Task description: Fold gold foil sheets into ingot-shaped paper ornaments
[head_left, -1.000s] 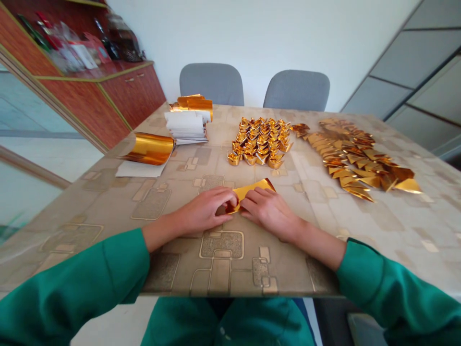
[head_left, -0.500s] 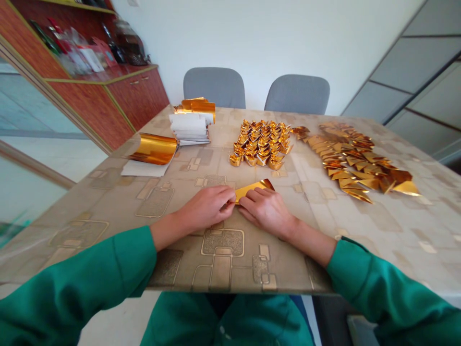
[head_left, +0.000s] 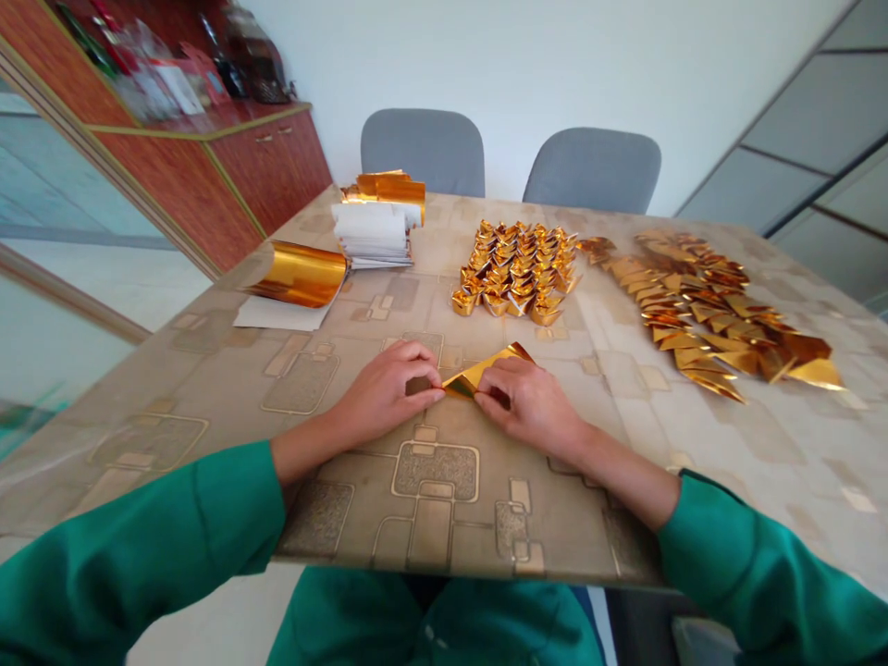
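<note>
Well, the working room here is mostly tabletop. A folded gold foil triangle point(head_left: 486, 375) lies flat on the patterned table point(head_left: 208, 388), between the two hands, with its point aimed far and to the right. The left hand point(head_left: 388, 393) is curled into a narrow pinch, its fingertips point(head_left: 436, 393) on the triangle's left corner. The right hand point(head_left: 527, 407) lies across the triangle's near right side, its fingers point(head_left: 489, 393) pressing down. The table's near edge point(head_left: 444, 575) runs well behind the hands, and open tabletop spreads to either side. Farther off, a heap of gold foil ingots point(head_left: 513, 268) sits beyond the hands, clear of them. A spread of gold foil triangles point(head_left: 714, 314) lies to the far right. To the far left, a curled gold foil roll point(head_left: 298, 275) rests on a white sheet point(head_left: 277, 316), just beside a stack of white paper point(head_left: 371, 236).
</note>
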The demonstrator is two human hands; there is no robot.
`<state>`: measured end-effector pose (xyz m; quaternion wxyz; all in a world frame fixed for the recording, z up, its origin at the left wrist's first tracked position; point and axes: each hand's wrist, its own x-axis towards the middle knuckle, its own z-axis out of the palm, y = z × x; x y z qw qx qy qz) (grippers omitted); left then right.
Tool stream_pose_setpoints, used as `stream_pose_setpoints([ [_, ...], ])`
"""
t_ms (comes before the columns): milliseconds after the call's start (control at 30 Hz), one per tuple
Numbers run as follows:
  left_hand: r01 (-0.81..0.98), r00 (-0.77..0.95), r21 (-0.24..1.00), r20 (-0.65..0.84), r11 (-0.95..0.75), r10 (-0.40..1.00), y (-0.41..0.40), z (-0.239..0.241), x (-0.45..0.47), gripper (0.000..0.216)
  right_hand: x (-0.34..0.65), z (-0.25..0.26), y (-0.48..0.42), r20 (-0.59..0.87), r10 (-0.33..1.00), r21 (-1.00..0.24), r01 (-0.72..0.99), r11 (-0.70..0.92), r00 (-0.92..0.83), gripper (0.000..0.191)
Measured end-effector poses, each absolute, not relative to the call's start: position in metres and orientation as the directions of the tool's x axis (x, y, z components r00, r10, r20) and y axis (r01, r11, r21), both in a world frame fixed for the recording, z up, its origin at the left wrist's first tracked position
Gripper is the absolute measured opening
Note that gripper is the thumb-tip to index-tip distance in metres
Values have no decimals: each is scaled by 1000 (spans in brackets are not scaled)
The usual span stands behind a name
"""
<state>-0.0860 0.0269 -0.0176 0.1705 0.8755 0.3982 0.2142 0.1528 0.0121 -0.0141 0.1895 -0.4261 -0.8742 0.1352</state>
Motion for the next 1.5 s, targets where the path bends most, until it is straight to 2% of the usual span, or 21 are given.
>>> stream_pose_setpoints([
  [133, 658, 554, 461, 238, -595, 798, 27, -18, -84, 16, 152, -19, 15, 217, 827, -426, 712, 559, -519, 16],
  [367, 726, 506, 412, 221, -550, 834, 25, -18, -80, 14, 153, -20, 17, 180, 835, -393, 740, 545, -519, 19],
  [533, 763, 431, 422, 233, -490, 872, 22, -19, -76, 12, 152, -19, 17, 147, 857, -389, 768, 509, -494, 19],
  [667, 782, 399, 426, 219, -455, 890, 19, -19, -73, 11, 152, -20, 18, 126, 874, -424, 771, 475, -469, 19],
  [867, 791, 379, 400, 273, -463, 884, 19, -22, -77, 11, 157, -25, 21, 134, 878, -513, 726, 458, -459, 16],
  [967, 775, 445, 310, 352, -551, 824, 17, -20, -79, 5, 157, -25, 21, 151, 869, -502, 720, 479, -472, 16],
  [1033, 709, 583, 173, 401, -684, 706, 13, -18, -76, 16, 156, -25, 20, 166, 868, -493, 723, 483, -467, 16],
  [1133, 569, 775, -10, 343, -823, 531, 6, -19, -68, 25, 154, -25, 20, 174, 871, -489, 727, 481, -459, 16],
  [1200, 542, 814, -36, 271, -839, 514, 2, -22, -65, 26, 155, -26, 19, 175, 871, -480, 732, 483, -460, 15],
  [1267, 549, 819, -27, 221, -836, 530, 0, -24, -63, 28, 157, -25, 17, 198, 859, -445, 738, 507, -472, 12],
  [1333, 546, 824, -19, 194, -837, 533, 0, -26, -64, 31, 160, -23, 11, 265, 814, -341, 739, 580, -517, 8],
  [1400, 536, 833, -22, 178, -844, 525, 0, -26, -66, 34, 164, -20, 4, 341, 712, -141, 715, 684, -614, 7],
  [1467, 532, 839, -31, 156, -846, 522, 1, -25, -67, 38, 167, -17, -4, 358, 597, 67, 658, 750, -718, 15],
  [1500, 532, 840, -37, 147, -846, 522, 0, -24, -67, 39, 169, -16, -8, 353, 561, 134, 634, 762, -749, 18],
])
